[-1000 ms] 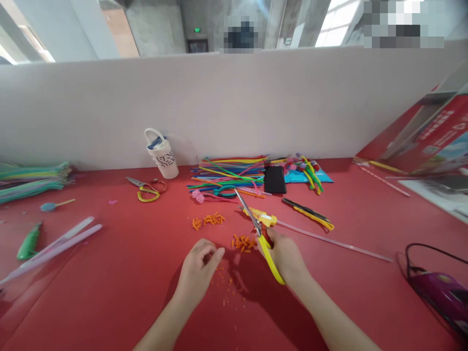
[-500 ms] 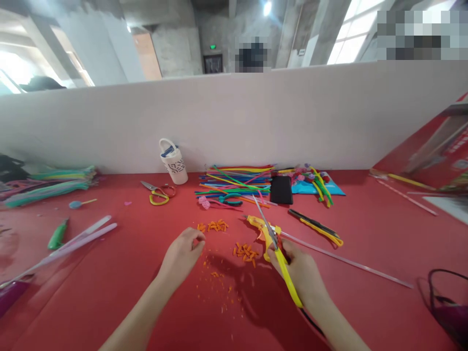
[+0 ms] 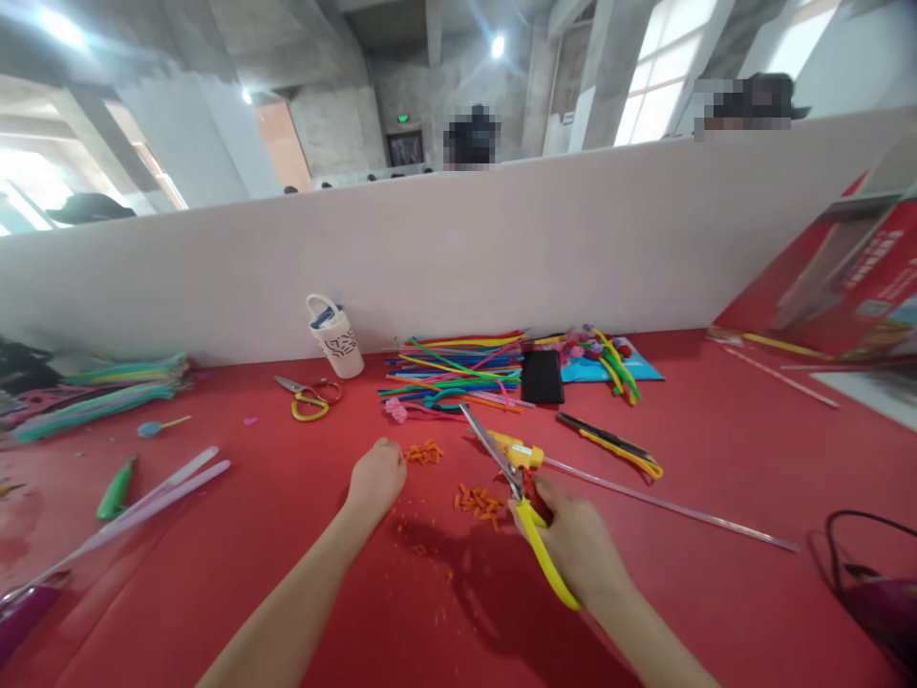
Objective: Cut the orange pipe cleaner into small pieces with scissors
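Observation:
My right hand (image 3: 577, 543) grips yellow-handled scissors (image 3: 517, 492), the blades pointing up and left over a small pile of orange cut pieces (image 3: 479, 501). My left hand (image 3: 375, 479) reaches forward with its fingers curled down at a second pile of orange pieces (image 3: 424, 451); the fingertips are hidden, so what they hold is unclear. Orange crumbs (image 3: 422, 554) lie scattered on the red table (image 3: 215, 592) between my arms. A yellow glue gun (image 3: 522, 449) rests just behind the scissors.
A stack of coloured pipe cleaners (image 3: 455, 368), a black phone (image 3: 542, 376) and a white cup (image 3: 335, 336) stand by the white partition. Another pair of scissors (image 3: 308, 397) lies left of them. Clear sticks (image 3: 673, 506), a yellow-black cutter (image 3: 610, 444) and a purple tool (image 3: 881, 602) are at the right.
My left hand moved forward and up from the crumbs to the farther orange pile. The right hand kept the scissors, swinging their blades slightly. My head tilted upward.

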Demonstrator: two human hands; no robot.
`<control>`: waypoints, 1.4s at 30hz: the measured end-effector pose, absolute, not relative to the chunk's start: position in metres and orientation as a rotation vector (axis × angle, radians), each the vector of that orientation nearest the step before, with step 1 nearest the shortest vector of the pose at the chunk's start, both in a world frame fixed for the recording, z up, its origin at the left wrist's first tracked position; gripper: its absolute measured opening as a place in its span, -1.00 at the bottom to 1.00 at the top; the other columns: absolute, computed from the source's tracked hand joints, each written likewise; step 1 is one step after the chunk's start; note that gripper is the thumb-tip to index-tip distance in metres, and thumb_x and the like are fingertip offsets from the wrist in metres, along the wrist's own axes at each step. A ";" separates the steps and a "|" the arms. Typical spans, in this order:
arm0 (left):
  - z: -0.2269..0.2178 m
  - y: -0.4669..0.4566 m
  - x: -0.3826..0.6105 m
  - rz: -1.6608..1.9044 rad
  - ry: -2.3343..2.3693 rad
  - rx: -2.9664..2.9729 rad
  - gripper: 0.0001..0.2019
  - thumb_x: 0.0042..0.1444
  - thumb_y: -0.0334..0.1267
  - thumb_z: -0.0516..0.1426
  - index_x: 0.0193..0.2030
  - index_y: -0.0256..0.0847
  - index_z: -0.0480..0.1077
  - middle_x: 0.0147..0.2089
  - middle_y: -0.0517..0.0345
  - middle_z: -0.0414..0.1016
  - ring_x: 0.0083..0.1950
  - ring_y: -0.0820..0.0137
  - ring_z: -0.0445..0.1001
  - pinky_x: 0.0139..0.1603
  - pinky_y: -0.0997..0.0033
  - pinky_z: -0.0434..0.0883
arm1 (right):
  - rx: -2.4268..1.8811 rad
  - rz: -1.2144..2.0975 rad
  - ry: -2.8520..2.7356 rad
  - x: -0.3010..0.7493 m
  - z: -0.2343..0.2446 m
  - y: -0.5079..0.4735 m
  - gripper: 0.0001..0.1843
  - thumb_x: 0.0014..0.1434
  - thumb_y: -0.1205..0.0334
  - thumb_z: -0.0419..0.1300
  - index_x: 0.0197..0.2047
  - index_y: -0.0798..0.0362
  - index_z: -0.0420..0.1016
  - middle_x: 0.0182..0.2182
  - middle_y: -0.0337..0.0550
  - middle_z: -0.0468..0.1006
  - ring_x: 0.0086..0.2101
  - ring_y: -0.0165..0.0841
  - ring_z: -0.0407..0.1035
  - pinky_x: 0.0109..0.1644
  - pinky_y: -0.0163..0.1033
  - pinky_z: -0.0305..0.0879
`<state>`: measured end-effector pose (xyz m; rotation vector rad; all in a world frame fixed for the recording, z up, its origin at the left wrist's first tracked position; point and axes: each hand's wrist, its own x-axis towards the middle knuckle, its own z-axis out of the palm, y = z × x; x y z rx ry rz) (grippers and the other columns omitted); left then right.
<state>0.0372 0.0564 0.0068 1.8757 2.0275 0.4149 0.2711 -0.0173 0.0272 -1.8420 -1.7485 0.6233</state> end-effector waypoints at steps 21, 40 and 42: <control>0.024 -0.029 0.069 0.887 1.246 1.317 -0.93 -0.16 -0.32 0.12 -0.56 -0.26 0.34 -0.58 0.29 0.24 -0.54 0.51 0.16 -0.50 0.53 0.12 | -1.393 1.459 -1.494 0.212 0.034 -0.028 -0.87 -0.08 0.17 0.04 -0.52 0.03 0.15 -0.76 -0.48 0.06 -0.76 -0.58 -0.04 -0.71 -0.46 -0.05; 0.023 -0.021 0.052 0.809 1.491 1.686 -0.84 -0.08 -0.34 0.03 -0.63 -0.20 0.28 -0.46 0.21 0.23 -0.49 0.45 0.20 -0.43 0.48 0.15 | -1.469 1.500 -1.529 0.217 0.011 -0.030 -0.92 -0.12 0.30 0.01 -0.58 0.01 0.14 -0.79 -0.47 0.06 -0.78 -0.57 -0.02 -0.74 -0.46 -0.10; 0.021 -0.023 0.053 0.803 1.494 1.618 -0.94 -0.15 -0.37 0.08 -0.53 -0.19 0.37 -0.40 0.21 0.26 -0.54 0.49 0.15 -0.49 0.50 0.12 | -1.494 1.488 -1.511 0.217 0.015 -0.030 -0.92 -0.12 0.27 0.01 -0.58 0.01 0.14 -0.80 -0.48 0.06 -0.79 -0.56 -0.02 -0.74 -0.46 -0.08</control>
